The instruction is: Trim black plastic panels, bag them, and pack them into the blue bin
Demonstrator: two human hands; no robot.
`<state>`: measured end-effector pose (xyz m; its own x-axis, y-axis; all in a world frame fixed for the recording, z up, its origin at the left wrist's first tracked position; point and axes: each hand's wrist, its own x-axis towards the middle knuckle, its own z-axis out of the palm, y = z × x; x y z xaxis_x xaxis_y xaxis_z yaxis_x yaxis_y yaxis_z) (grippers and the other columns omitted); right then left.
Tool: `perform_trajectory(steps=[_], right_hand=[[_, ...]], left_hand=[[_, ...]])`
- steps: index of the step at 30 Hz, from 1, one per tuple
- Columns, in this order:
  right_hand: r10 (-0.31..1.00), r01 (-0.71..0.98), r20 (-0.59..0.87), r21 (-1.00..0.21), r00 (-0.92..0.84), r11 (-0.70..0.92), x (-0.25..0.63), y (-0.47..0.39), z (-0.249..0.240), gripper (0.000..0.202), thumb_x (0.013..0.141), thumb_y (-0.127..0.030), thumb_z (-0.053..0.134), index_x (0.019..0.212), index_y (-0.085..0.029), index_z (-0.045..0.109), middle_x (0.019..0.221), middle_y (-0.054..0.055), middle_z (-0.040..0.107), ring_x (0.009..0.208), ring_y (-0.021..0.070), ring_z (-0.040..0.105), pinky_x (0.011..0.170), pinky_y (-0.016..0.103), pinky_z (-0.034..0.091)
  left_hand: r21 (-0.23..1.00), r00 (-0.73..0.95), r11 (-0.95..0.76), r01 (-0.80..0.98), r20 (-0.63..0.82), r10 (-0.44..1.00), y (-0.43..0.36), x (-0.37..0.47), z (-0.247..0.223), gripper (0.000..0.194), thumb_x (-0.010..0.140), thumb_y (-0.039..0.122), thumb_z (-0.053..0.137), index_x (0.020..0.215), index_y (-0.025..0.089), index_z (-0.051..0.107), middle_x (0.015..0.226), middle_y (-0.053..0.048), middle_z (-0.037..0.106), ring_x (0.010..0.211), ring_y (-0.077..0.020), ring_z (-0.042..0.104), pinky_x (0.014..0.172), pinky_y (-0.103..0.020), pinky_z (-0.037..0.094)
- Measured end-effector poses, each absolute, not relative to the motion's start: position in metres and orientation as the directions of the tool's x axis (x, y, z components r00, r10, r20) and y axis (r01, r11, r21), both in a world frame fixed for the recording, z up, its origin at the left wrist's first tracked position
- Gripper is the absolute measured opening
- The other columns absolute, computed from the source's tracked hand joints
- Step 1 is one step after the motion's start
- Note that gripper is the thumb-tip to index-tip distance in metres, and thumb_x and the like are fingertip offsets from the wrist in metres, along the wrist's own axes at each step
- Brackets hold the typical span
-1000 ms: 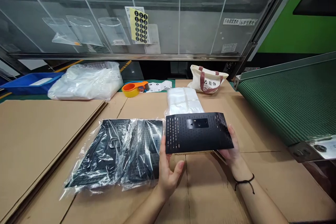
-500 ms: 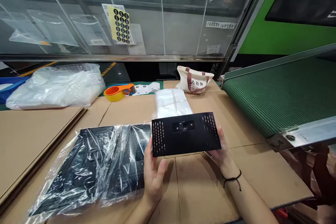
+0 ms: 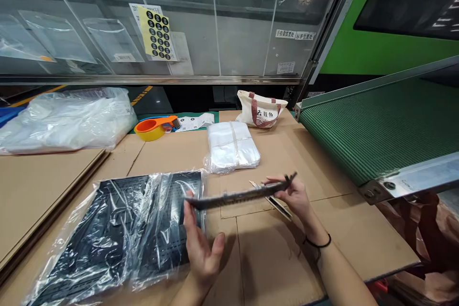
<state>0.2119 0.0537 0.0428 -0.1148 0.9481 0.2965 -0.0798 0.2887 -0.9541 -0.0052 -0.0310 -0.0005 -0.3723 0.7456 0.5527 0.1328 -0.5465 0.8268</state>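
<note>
A black slotted panel (image 3: pixel 236 199) is held above the cardboard-covered bench, seen nearly edge-on, its right end slightly higher. My left hand (image 3: pixel 202 244) supports its left end with the fingertips, the thumb standing away from it. At the other end my right hand (image 3: pixel 294 196) pinches the panel between thumb and fingers. A thin, narrow object with pale edges (image 3: pixel 279 208) shows below the panel by my right hand; its kind is unclear. Left of my left hand lie black slotted panels (image 3: pixel 118 229) in clear plastic wrap.
Beyond the panel sits a stack of clear plastic bags (image 3: pixel 233 146). An orange-and-yellow tape dispenser (image 3: pixel 150 129), a cloth bag (image 3: pixel 261 110) and a bulky plastic bundle (image 3: pixel 68 117) line the back. A green conveyor belt (image 3: pixel 387 124) borders the right; cardboard sheets (image 3: pixel 43 186) lie left.
The panel has tipped from showing its broad face to nearly edge-on and dropped slightly. The bag stack and the narrow object below are now more exposed. The view has shifted a little.
</note>
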Motion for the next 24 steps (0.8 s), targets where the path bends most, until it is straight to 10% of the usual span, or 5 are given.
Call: perform_trajectory(steps=[4,9,24], right_hand=[[0.787,0.268,0.615,-0.75,-0.057,0.605,0.209,0.054,0.037,0.027,0.089,-0.031,0.056,0.113,-0.033,0.068,0.112,0.003,0.069,0.108,0.0233,0.06,0.1,0.043,0.044],[0.716,0.457,0.698,-0.638,0.002,0.62,0.198,0.055,0.019,0.044,0.09,-0.03,0.054,0.134,-0.036,0.048,0.138,0.005,0.051,0.126,0.0255,0.047,0.107,0.05,0.036],[0.863,0.15,0.503,-0.858,0.046,0.492,0.19,0.052,0.011,0.055,0.09,-0.032,0.056,0.142,-0.038,0.039,0.151,-0.002,0.038,0.142,0.0195,0.031,0.119,0.042,0.024]], left_hand=[[0.823,-0.399,-0.568,0.008,0.524,0.753,-0.03,0.001,0.01,0.067,0.087,0.045,0.055,0.147,0.026,0.034,0.159,-0.002,0.022,0.146,-0.0305,0.013,0.122,-0.047,0.009],[0.828,-0.449,-0.558,0.056,0.52,0.727,-0.029,0.0,0.012,0.06,0.086,0.029,0.057,0.142,0.025,0.038,0.157,-0.004,0.027,0.146,-0.0283,0.015,0.122,-0.048,0.009],[0.82,-0.401,-0.57,0.051,0.539,0.741,-0.037,-0.004,0.002,0.074,0.085,0.016,0.061,0.147,0.038,0.026,0.161,0.0,0.015,0.147,-0.0281,0.005,0.12,-0.051,0.009]])
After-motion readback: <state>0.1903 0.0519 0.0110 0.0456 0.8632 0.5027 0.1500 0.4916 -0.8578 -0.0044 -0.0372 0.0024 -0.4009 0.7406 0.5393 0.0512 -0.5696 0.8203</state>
